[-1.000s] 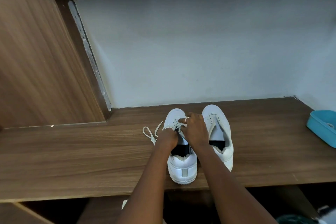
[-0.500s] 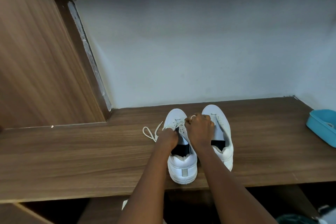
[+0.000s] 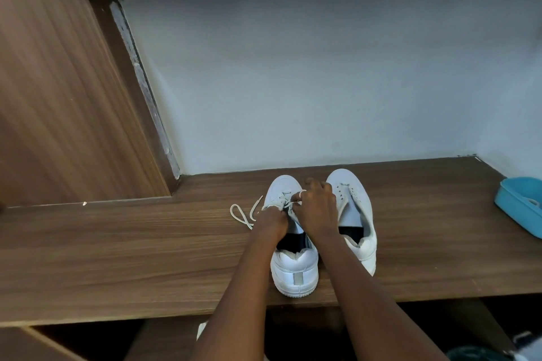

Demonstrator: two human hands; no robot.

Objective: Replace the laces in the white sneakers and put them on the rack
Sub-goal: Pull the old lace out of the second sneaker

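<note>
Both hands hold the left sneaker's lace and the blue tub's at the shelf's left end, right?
No: the head view shows the blue tub at the right end of the shelf. The left hand and right hand hold the lace of the left sneaker.

Legible text, labels, brand marks, numbers, signs: none.

Surfaces examined:
- White low-top leather sneaker (image 3: 294, 265), heel toward the camera. The grey rectangular heel tab (image 3: 298, 278) on its back reads as a plain patch; any print on it is too small to tell.
- Second white low-top sneaker (image 3: 359, 205), just right of the first. No readable mark on its upper.
- Turquoise plastic tub (image 3: 517, 205), well to the right of the first sneaker. No lettering can be made out on its rim or wall.
</note>
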